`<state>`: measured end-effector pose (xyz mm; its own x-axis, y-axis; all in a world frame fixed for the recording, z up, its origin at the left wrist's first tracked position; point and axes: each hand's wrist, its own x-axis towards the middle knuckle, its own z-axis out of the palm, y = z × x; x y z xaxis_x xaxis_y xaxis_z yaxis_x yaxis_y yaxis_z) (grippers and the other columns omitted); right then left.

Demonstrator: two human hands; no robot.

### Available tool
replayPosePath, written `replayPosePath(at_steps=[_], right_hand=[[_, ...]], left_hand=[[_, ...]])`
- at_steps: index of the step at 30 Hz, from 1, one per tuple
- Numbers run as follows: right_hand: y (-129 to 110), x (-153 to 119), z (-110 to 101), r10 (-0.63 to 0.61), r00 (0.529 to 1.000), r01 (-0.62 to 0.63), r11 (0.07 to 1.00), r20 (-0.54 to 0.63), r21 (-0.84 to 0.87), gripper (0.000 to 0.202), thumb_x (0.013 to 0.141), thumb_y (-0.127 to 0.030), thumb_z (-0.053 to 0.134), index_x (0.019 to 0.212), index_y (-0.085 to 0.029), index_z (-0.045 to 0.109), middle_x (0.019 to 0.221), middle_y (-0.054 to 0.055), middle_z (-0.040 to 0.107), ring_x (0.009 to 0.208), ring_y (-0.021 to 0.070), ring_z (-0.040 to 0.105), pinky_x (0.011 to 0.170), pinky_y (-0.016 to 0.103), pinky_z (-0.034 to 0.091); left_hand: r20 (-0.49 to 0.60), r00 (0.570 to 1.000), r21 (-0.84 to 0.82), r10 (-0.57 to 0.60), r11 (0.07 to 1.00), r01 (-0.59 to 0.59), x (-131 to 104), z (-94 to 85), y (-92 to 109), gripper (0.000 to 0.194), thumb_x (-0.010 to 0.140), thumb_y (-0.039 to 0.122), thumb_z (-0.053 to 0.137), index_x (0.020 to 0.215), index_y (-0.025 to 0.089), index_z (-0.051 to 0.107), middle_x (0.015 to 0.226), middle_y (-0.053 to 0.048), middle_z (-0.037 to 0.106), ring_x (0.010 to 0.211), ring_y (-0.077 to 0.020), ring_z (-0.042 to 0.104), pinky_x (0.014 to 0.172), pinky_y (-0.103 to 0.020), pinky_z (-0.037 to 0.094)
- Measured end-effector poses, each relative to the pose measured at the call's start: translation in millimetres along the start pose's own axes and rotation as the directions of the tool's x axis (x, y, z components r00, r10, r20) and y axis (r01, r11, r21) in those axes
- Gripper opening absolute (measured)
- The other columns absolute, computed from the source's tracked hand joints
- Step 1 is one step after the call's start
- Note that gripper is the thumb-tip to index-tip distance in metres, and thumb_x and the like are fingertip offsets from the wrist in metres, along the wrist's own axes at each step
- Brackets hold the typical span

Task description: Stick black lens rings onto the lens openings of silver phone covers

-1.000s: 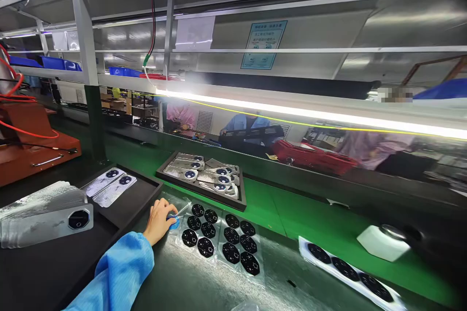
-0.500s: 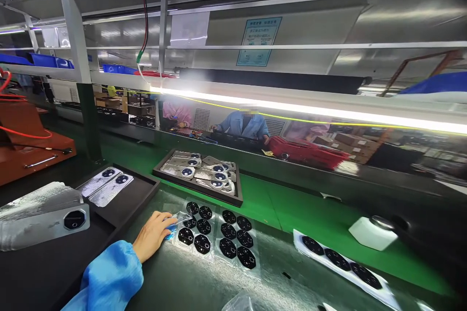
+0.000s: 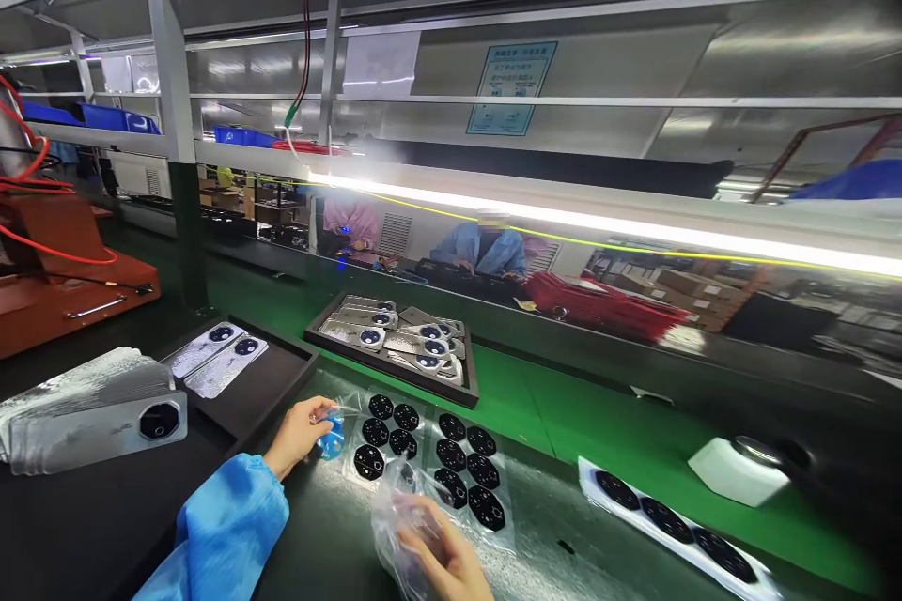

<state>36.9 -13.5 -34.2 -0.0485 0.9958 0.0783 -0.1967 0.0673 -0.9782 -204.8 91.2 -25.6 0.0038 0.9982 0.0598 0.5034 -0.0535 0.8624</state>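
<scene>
My left hand (image 3: 302, 437), in a blue sleeve, pinches a small piece of blue and clear film (image 3: 331, 438) at the left edge of a clear sheet with black round lens stickers (image 3: 376, 433). From the bottom, my right hand (image 3: 451, 552) holds a crumpled clear plastic bag (image 3: 386, 526), its fingers closed on the plastic. The bag covers part of the lower stickers. Beside that sheet lies a second clear sheet with stickers (image 3: 451, 454), right of the first. What the bag contains, if anything, I cannot make out.
Phone back covers (image 3: 91, 432) are fanned out on the left, with two more in a black tray (image 3: 282, 385). Behind the sheets, another tray (image 3: 461, 392) holds piled covers. At right are a white strip with black discs (image 3: 666, 520) and a white bottle (image 3: 737, 470).
My right hand has come into view from below with the plastic bag. My left hand, flat over the sheet's edge before, is now drawn back with the blue film pinched.
</scene>
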Motion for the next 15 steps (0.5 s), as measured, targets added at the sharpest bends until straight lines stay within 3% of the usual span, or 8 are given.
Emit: replayPosePath(at_steps=[3,5,8,12,15], right_hand=[[-4,35,30,0.114,0.981,-0.142,0.973,0.156,0.181,0.041,0.064,-0.04,0.085,0.096,-0.019,0.074,0.105,0.006,0.074,0.097,0.0229,0.066,0.085,0.029,0.051],[-4,53,49,0.149,0.973,-0.196,0.936,0.176,0.292,0.045,0.062,-0.037,0.087,0.101,-0.019,0.071,0.112,0.007,0.072,0.106,0.0237,0.064,0.089,0.03,0.05],[1,66,68,0.139,0.971,-0.202,0.912,0.193,0.358,0.049,0.062,-0.039,0.086,0.102,-0.02,0.068,0.11,0.007,0.072,0.103,0.0244,0.066,0.084,0.033,0.053],[13,57,68,0.145,0.981,-0.182,0.908,0.126,0.378,0.062,0.055,-0.042,0.09,0.107,-0.023,0.062,0.103,0.008,0.073,0.092,0.0265,0.07,0.078,0.038,0.056],[22,48,53,0.078,0.997,-0.075,0.966,-0.002,0.249,0.067,0.05,-0.049,0.09,0.107,-0.025,0.064,0.099,0.01,0.073,0.091,0.0331,0.072,0.077,0.047,0.058]], left_hand=[[-0.019,1.0,-0.216,0.021,0.976,-0.025,-6,-2.7,10,0.029,0.094,0.035,0.061,0.115,0.016,0.061,0.121,-0.009,0.063,0.11,-0.0238,0.062,0.096,-0.048,0.05],[-0.012,0.999,-0.339,0.047,0.94,-0.049,-13,-1.1,20,0.03,0.091,0.034,0.063,0.115,0.016,0.061,0.121,-0.009,0.064,0.113,-0.0242,0.061,0.098,-0.048,0.048],[0.007,0.998,-0.466,0.069,0.883,-0.058,-28,8.2,33,0.033,0.08,0.029,0.071,0.109,0.017,0.061,0.11,-0.007,0.068,0.107,-0.0238,0.063,0.095,-0.041,0.049],[-0.035,0.999,-0.523,0.029,0.851,-0.043,-48,28.9,38,0.028,0.075,0.031,0.07,0.1,0.019,0.065,0.1,-0.008,0.067,0.101,-0.0262,0.061,0.092,-0.04,0.048],[-0.106,0.994,-0.525,-0.008,0.85,-0.049,-59,43.8,40,0.026,0.075,0.036,0.07,0.096,0.02,0.07,0.121,-0.012,0.057,0.121,-0.0291,0.05,0.11,-0.043,0.034]])
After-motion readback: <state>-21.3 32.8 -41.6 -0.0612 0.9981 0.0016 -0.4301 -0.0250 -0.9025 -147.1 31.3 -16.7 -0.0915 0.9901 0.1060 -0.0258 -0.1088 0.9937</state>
